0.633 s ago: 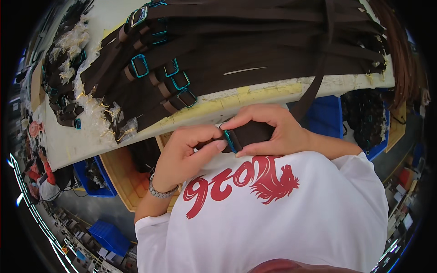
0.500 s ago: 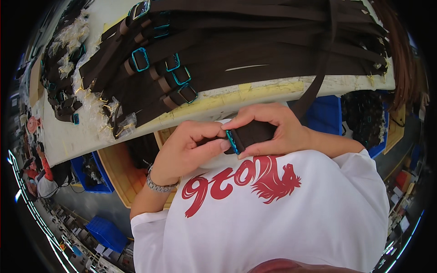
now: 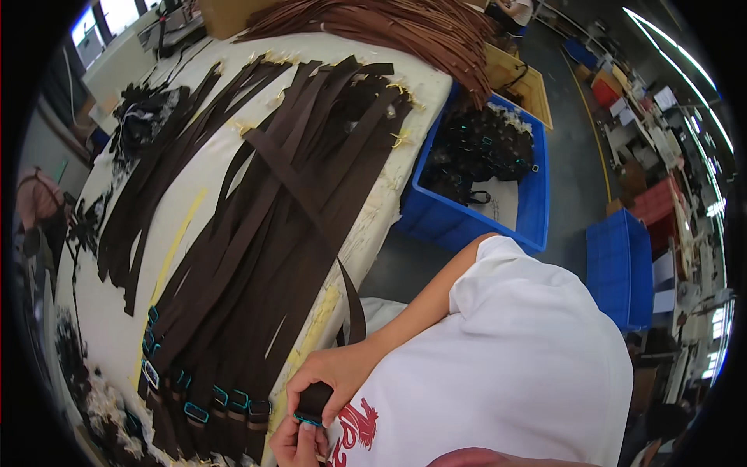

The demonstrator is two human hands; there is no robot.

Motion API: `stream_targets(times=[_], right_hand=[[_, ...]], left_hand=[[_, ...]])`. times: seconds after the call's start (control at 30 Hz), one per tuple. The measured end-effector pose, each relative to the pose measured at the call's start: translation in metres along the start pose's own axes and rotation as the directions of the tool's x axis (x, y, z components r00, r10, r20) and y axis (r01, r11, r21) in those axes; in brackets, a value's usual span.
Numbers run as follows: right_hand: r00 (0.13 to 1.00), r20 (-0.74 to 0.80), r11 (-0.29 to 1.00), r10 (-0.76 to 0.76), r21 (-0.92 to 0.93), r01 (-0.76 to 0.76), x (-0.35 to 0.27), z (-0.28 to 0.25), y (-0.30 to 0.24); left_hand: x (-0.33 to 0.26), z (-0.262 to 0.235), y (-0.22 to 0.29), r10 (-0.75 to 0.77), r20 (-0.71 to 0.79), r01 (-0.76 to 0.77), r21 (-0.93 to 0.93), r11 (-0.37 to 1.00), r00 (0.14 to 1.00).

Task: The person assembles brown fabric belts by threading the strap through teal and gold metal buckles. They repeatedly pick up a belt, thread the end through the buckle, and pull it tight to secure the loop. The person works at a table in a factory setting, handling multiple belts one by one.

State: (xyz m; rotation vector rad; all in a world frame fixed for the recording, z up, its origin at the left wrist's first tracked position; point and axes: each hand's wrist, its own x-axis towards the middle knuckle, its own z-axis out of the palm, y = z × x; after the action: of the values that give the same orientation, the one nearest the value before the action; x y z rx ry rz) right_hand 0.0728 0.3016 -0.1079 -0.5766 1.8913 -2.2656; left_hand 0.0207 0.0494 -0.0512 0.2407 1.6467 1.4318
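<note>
Toward half past six, strap work: right hand point(image 3: 336, 373) pinches a dark strap point(image 3: 314, 397); left hand point(image 3: 296, 445) grips its teal buckle point(image 3: 308, 421).
Strap pile point(image 3: 257, 233), seven to twelve: spread on the table point(image 3: 187, 175), one loose strap point(image 3: 299, 191) lying across it.
Blue crate point(image 3: 459, 224), two: filled, beside the table.
Brown strips point(image 3: 389, 27), twelve: heaped at the far end.
</note>
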Motion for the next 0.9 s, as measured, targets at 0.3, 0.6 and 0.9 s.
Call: stream_targets(times=[0.3, 0.6, 0.9], right_hand=[[0.965, 0.156, 0.963, 0.209, 0.137, -0.23, 0.008, -0.002, -0.007], [0.97, 0.24, 0.997, 0.048, 0.054, -0.063, 0.018, 0.014, 0.002], [0.967, 0.249, 0.987, 0.054, -0.161, -0.014, 0.025, -0.029, -0.028]], left_hand=[[0.014, 0.008, 0.082, 0.48, 0.38, -0.594, 0.665, 0.453, 0.791], [0.021, 0.023, 0.074, 0.497, 0.141, -0.513, 0.13, 0.848, 0.856], [-0.01, 0.019, 0.062, 0.521, -0.1, -0.52, 0.038, 0.853, 0.848]])
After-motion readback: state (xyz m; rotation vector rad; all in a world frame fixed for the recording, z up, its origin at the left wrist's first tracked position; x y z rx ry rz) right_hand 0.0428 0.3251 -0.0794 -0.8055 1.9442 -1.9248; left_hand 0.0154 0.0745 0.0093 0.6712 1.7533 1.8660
